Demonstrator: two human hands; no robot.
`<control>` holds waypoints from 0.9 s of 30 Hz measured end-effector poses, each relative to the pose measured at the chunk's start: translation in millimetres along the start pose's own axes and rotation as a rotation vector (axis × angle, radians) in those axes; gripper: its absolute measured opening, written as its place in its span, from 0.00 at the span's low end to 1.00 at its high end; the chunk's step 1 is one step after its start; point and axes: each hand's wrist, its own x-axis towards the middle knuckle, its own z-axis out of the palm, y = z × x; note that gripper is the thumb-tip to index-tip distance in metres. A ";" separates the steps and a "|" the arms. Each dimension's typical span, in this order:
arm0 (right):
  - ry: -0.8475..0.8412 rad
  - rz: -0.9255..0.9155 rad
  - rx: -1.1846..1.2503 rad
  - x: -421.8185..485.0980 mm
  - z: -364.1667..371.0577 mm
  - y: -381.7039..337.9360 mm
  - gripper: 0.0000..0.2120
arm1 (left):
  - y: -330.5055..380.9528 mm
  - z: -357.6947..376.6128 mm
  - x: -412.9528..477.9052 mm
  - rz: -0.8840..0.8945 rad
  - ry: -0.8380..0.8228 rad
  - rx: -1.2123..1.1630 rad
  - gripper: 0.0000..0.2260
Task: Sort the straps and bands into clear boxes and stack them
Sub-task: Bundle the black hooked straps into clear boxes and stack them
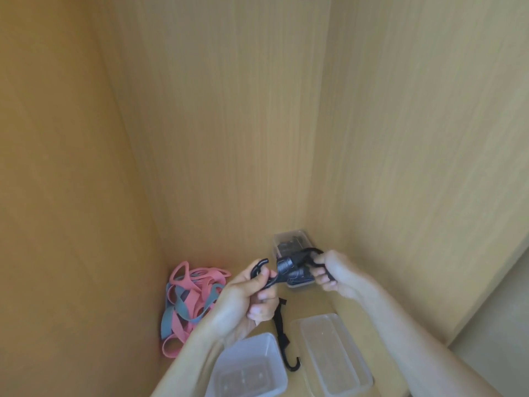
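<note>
Black strap (284, 267) runs left-to-right, hook end gripped by left hand (247, 293), other end by right hand (339, 274).

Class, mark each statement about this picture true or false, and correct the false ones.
1. The left hand and the right hand both grip one black hooked strap. True.
2. The pink and grey bands lie inside a clear box. False: they lie in a loose pile outside every box.
3. The far clear box holds dark straps. True.
4. The near clear box is full of pink bands. False: no pink bands are in it.
</note>
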 end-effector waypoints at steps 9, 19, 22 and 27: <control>-0.354 0.109 -0.539 -5.5 36.3 -19.4 0.12 | 8.3 9.3 -7.3 -0.100 -0.181 0.203 0.05; -0.098 -0.164 -0.756 -19.2 101.6 24.9 0.13 | 17.2 -7.0 30.3 0.324 0.527 0.238 0.10; 0.011 -0.370 -0.973 -30.9 104.9 27.9 0.15 | 6.2 -15.4 31.6 0.352 0.640 0.764 0.10; 0.025 -0.467 -1.195 -45.4 87.3 12.7 0.17 | -9.9 -31.8 31.4 0.243 0.592 1.266 0.11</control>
